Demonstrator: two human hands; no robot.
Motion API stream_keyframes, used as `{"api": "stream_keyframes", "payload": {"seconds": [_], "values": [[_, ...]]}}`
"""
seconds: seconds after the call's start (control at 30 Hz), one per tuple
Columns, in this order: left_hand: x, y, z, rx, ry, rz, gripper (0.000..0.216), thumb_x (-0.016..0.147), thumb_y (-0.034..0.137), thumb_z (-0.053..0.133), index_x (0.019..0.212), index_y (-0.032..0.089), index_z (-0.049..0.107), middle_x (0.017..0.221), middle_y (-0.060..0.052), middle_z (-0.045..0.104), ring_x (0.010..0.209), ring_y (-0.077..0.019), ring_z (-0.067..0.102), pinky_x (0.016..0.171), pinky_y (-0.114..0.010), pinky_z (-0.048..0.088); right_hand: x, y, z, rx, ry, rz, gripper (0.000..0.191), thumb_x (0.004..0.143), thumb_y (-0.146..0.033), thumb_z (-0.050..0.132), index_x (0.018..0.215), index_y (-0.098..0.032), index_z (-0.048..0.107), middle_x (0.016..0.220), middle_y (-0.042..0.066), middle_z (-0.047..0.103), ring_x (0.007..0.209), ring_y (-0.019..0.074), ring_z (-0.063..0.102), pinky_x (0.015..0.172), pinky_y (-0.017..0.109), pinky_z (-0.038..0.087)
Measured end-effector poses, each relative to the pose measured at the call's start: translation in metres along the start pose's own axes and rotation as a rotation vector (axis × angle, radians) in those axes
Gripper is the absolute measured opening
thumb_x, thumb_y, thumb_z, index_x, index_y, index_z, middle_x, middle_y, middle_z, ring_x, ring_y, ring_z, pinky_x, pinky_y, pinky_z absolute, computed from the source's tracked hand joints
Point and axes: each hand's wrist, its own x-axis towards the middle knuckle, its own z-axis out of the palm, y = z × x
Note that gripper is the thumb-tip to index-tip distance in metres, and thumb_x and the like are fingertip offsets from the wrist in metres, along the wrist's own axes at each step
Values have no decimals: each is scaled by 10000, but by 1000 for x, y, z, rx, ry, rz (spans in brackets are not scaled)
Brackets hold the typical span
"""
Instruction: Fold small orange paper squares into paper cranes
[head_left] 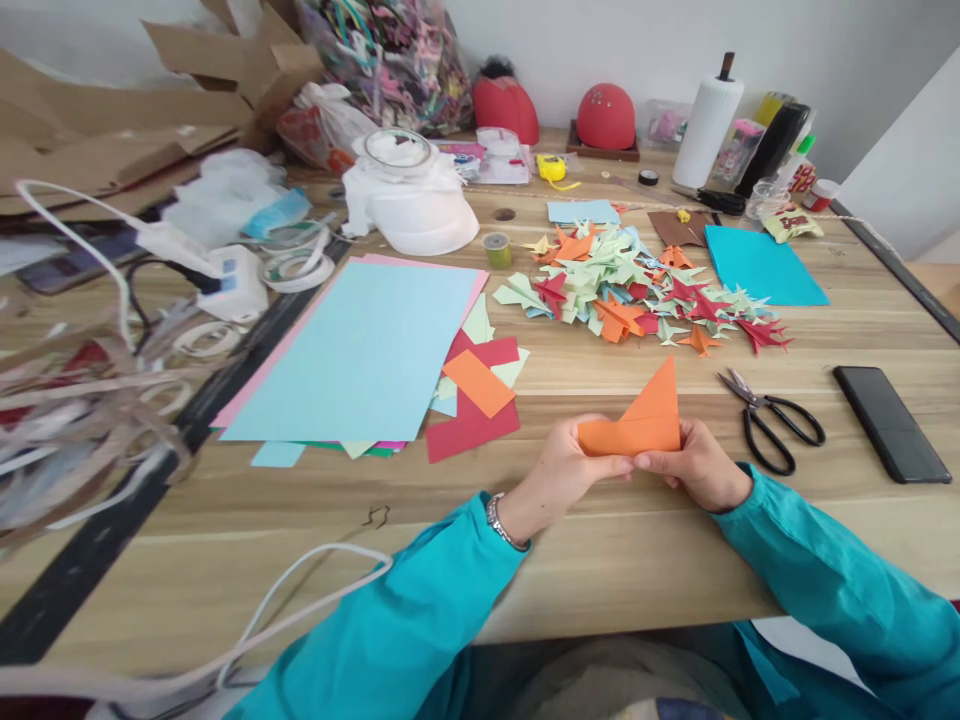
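Observation:
Between both hands is a piece of orange paper (646,420), partly folded, with one pointed corner standing up on its right side. My left hand (570,462) pinches its left end, thumb along the lower edge. My right hand (699,466) grips the lower right corner, its thumb nearly meeting the left one. Some fingers are hidden behind the paper. Just beyond lies a heap of small folded paper figures (600,268) in green, red, orange and blue. Black-handled scissors (772,415) rest to the right of my right hand.
Light blue sheets (360,350) lie left, beside an orange strip (480,382) and a red piece (471,430). A phone (891,424) is at the right, a bright blue sheet (765,265) behind it. A white cable (300,580) crosses the front left. A power strip (234,283) sits among clutter.

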Motion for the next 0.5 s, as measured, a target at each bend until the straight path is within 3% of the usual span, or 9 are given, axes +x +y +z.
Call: {"api": "stream_keyframes", "payload": {"seconds": [0.17,0.5], "values": [[1,-1,-1,-19,40,24,218,556,160,749,660,129,560,562,18,572,532,-93,524,528,-220,426,2,4,-3,128,26,-2,313,558,-289,794,811,-142,684,577,-28,579,394,14,273,357,189,164],[2,3,-3,-181,83,6,283,495,151,774,634,137,528,581,46,527,527,-55,451,495,-199,365,2,-3,-4,236,38,35,277,532,-275,807,714,-136,652,464,-73,433,389,7,194,366,198,93]]}}
